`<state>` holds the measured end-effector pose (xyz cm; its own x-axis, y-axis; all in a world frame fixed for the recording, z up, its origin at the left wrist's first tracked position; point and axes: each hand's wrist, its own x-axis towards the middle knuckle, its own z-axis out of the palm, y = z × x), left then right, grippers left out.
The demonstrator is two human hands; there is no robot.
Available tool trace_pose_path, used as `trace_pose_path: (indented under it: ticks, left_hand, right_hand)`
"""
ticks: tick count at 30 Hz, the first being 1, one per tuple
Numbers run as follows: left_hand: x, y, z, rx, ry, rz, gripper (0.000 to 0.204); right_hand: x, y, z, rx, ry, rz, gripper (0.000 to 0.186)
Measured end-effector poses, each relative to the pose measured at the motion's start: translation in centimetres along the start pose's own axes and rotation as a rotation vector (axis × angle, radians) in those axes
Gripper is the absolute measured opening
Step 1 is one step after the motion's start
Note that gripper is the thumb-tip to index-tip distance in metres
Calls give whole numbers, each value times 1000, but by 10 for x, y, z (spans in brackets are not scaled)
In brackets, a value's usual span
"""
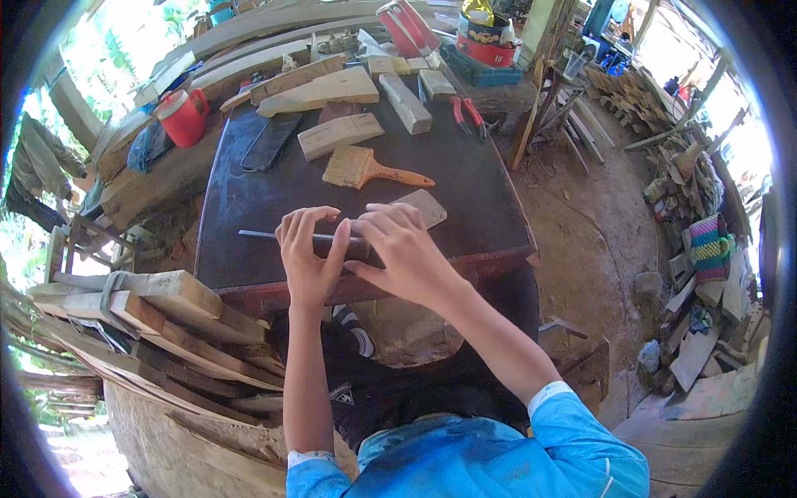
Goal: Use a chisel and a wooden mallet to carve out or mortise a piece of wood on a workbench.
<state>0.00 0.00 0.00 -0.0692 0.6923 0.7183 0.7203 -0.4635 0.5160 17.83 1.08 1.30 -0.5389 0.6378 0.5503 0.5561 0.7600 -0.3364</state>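
Both my hands are over the near part of a dark tabletop (249, 199). My left hand (307, 257) curls its fingers around a dark-handled tool with a thin grey metal shaft (257, 235), which sticks out leftward. At the other end of its dark part, my right hand (407, 249) is closed over it, fingers on top and thumb below. The tool's exact kind is hidden by my fingers. Just beyond my right hand lies a flat wooden block (425, 207), partly covered by it. Farther back rests a wide paintbrush (365, 168) with a wooden handle.
Wood pieces (340, 135) and red-handled pliers (469, 116) lie on the table's far half, near a flat dark object (272, 141). A red mug (181, 118) stands at the left. Stacked planks (174, 299) flank me on the left; scrap wood (697, 357) lies on the right.
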Motion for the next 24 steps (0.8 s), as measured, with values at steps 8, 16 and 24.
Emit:
trace_pose_path:
  ticks: [8, 16, 24]
  left_hand:
    - [3, 6, 4, -63, -21, 18, 18]
    - [-4, 7, 2, -14, -5, 50, 24]
    - [-8, 16, 5, 316, -103, 266, 51]
  right_hand:
    - [12, -16, 26, -226, -38, 99, 39]
    - [11, -17, 18, -259, 60, -17, 31]
    - [-26, 47, -46, -243, 198, 56, 31]
